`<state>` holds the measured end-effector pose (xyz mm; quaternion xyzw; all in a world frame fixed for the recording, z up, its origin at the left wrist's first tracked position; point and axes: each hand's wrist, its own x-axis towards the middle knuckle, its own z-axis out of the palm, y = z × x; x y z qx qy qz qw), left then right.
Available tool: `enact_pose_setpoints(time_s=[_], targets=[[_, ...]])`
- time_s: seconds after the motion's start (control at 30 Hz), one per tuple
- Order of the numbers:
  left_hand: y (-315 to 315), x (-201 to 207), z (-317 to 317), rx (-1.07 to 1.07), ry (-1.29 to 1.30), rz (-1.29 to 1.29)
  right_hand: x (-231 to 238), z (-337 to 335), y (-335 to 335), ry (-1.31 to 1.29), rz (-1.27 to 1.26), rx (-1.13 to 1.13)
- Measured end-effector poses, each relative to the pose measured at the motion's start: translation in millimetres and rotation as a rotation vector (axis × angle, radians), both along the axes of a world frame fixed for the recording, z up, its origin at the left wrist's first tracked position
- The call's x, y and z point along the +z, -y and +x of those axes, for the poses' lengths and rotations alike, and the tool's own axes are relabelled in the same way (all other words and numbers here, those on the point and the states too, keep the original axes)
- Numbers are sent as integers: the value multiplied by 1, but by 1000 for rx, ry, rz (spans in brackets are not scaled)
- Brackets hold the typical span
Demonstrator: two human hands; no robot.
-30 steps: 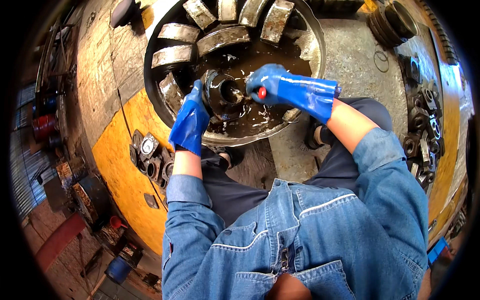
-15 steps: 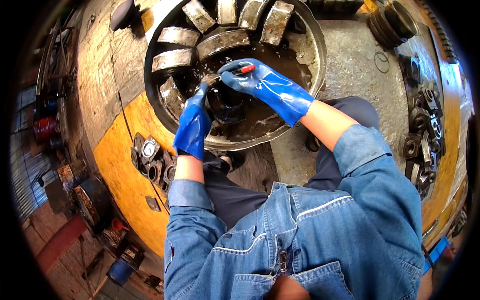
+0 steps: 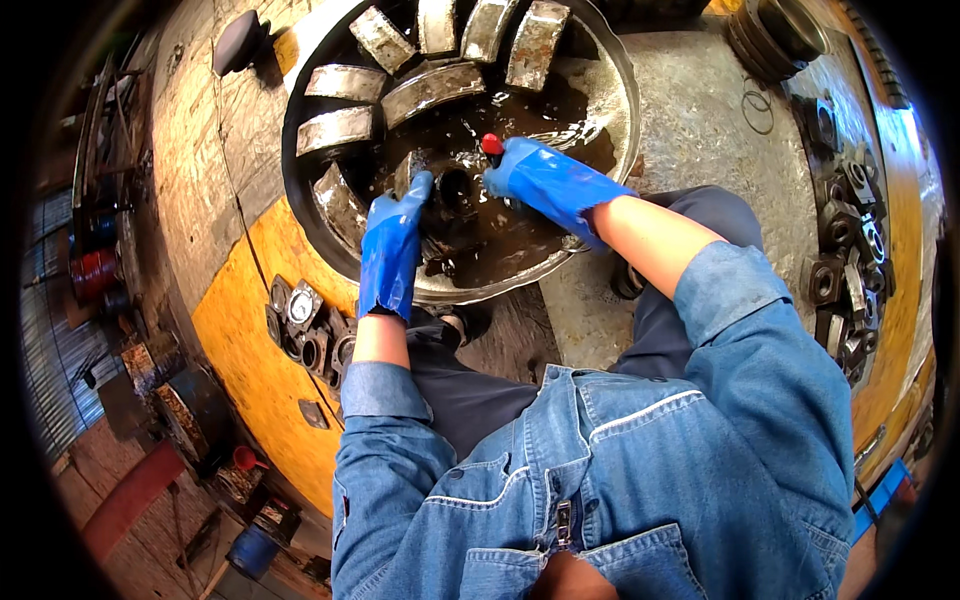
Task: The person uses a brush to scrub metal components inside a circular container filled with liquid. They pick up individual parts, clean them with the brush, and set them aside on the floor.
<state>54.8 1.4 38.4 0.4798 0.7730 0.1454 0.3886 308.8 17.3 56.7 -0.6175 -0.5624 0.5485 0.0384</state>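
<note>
1. We see our left hand (image 3: 392,245), in a blue glove, clenched around a small grey metal piece (image 3: 405,172) whose tip sticks up above the fingertips.
2. Our right hand (image 3: 545,180), also gloved, is closed around a red-handled tool (image 3: 492,145); only the red end shows, just above the knuckles.
3. Both hands work inside a round metal basin (image 3: 620,120) of dark oily liquid, on either side of a dark cylindrical hub (image 3: 455,190) at its middle.
4. Grey metal blocks (image 3: 430,90) fan out along the far wall of the basin, well apart from both grips.
</note>
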Motion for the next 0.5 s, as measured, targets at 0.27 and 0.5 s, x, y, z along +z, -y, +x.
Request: enact_pose_setpoints(time_s=[0.27,0.5], targets=[[-15,30,27,-51,123,-24,11,0,-13,-241,-70,-304],[-23,30,38,-206,687,22,34,-18,9,-547,-225,-625]])
